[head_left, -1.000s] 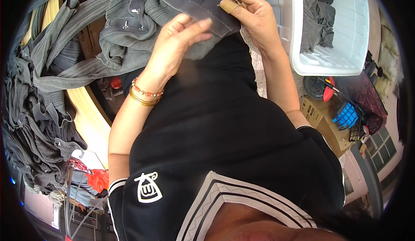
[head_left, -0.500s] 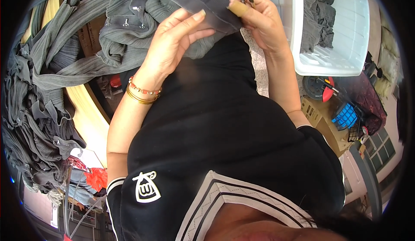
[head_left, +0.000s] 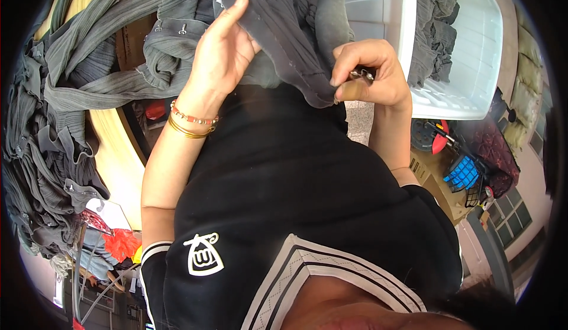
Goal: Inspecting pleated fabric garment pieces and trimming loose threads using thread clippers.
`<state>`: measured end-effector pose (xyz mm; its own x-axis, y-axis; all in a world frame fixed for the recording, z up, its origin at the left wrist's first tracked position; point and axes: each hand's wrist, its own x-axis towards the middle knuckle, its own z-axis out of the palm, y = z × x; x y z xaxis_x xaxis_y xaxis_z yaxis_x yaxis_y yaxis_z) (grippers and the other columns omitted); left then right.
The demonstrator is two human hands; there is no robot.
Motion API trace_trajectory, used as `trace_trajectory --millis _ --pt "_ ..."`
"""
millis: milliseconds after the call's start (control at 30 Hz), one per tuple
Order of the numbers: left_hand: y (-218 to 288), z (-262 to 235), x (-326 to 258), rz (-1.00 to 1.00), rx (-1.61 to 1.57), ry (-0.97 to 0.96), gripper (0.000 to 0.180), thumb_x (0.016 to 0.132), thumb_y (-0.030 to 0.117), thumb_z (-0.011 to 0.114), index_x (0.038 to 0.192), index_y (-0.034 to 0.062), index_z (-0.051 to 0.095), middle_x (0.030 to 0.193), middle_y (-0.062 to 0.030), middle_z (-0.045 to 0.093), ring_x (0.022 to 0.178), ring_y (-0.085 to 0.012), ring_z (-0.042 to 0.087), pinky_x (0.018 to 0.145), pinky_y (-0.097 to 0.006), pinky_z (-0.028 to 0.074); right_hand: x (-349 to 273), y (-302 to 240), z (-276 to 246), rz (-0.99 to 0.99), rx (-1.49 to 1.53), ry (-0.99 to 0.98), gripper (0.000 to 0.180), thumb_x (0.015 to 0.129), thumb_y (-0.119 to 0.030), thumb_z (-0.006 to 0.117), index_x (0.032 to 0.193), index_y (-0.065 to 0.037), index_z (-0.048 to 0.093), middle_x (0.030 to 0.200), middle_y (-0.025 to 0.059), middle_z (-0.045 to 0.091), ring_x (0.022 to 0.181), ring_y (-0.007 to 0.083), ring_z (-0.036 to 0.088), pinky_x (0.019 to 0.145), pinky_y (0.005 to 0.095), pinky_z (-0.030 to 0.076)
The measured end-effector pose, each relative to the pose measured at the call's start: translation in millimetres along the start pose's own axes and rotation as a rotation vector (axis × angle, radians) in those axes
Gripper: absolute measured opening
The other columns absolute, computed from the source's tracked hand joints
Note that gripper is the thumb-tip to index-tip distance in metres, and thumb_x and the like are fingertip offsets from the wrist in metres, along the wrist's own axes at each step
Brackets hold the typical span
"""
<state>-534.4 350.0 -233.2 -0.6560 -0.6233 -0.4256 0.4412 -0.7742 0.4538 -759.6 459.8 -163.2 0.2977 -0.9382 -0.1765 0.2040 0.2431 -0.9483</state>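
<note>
A dark grey garment (head_left: 284,31) with a seamed edge is stretched between my two hands over my lap. My left hand (head_left: 222,58) grips it by the far left corner, thumb on top, beside a small metal hook. My right hand (head_left: 378,73) pinches the near right corner between thumb and forefinger. A tan wrap (head_left: 353,90) covers the right thumb. Dark metal thread snips (head_left: 362,74) are tucked in the right fist, mostly hidden by the fingers. The ribbed part of the garment spreads beyond my left hand, with more metal hooks on it.
Ribbed grey garments (head_left: 47,146) are heaped at the left, by a pale wooden board (head_left: 115,158). A white plastic bin (head_left: 458,96) at the far right holds more grey fabric (head_left: 432,34). Below it sit a cardboard box (head_left: 435,182) and a blue basket (head_left: 461,173).
My right hand has come nearer and turned, pulling the garment's corner down; the snips' blades, earlier pointing up, are now hidden. My left hand has shifted slightly up and left along the cloth.
</note>
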Motion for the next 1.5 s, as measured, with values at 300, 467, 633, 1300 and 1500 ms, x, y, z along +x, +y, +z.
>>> trace_trajectory --millis 300,467,633,1300,1500 --pt "25.6 -24.8 -5.6 0.110 -0.137 0.006 0.036 0.110 0.024 0.046 0.131 -0.0035 0.055 0.132 -0.0169 0.066 0.122 -0.0272 0.064 0.109 -0.042 0.050 -27.8 20.9 -22.2 -0.080 0.026 0.023 0.018 0.066 0.007 0.080 0.079 0.000 0.070 0.067 0.0004 0.059 0.057 0.0054 0.042 0.053 0.0252 0.028" --pt "48.5 -29.2 -14.7 0.192 -0.117 -0.162 0.036 0.110 0.024 0.046 0.129 -0.0039 0.057 0.128 -0.0165 0.067 0.118 -0.0258 0.066 0.107 -0.041 0.051 -31.2 26.0 -27.7 -0.045 0.061 -0.122 0.018 0.067 0.001 0.086 0.078 0.000 0.072 0.065 0.0019 0.060 0.054 0.0067 0.045 0.049 0.0260 0.026" --pt "70.3 -45.4 -19.0 0.261 -0.147 -0.140 0.033 0.110 0.023 0.047 0.126 -0.0034 0.059 0.125 -0.0159 0.069 0.113 -0.0243 0.068 0.101 -0.039 0.054 -29.5 26.1 -37.8 0.061 0.033 -0.511 0.018 0.070 -0.006 0.088 0.079 0.001 0.074 0.062 0.0030 0.057 0.052 0.0096 0.048 0.048 0.0298 0.030" --pt "49.3 4.8 -66.7 0.432 0.494 0.022 0.034 0.109 0.023 0.051 0.136 0.0041 0.060 0.134 -0.0049 0.065 0.123 -0.0147 0.059 0.106 -0.035 0.043 101.4 11.7 42.1 -0.119 -0.180 0.240 0.031 0.091 -0.003 0.074 0.121 0.003 0.069 0.099 0.0049 0.076 0.089 0.0084 0.069 0.081 0.0210 0.055" --pt "33.0 -2.3 -67.5 0.423 0.431 0.099 0.029 0.108 0.022 0.052 0.127 0.0026 0.064 0.119 -0.0034 0.065 0.115 -0.0136 0.060 0.104 -0.032 0.044 105.4 25.2 49.3 -0.147 -0.184 0.234 0.027 0.089 -0.008 0.080 0.114 0.000 0.072 0.075 -0.0060 0.060 0.070 0.0009 0.053 0.065 0.0188 0.044"
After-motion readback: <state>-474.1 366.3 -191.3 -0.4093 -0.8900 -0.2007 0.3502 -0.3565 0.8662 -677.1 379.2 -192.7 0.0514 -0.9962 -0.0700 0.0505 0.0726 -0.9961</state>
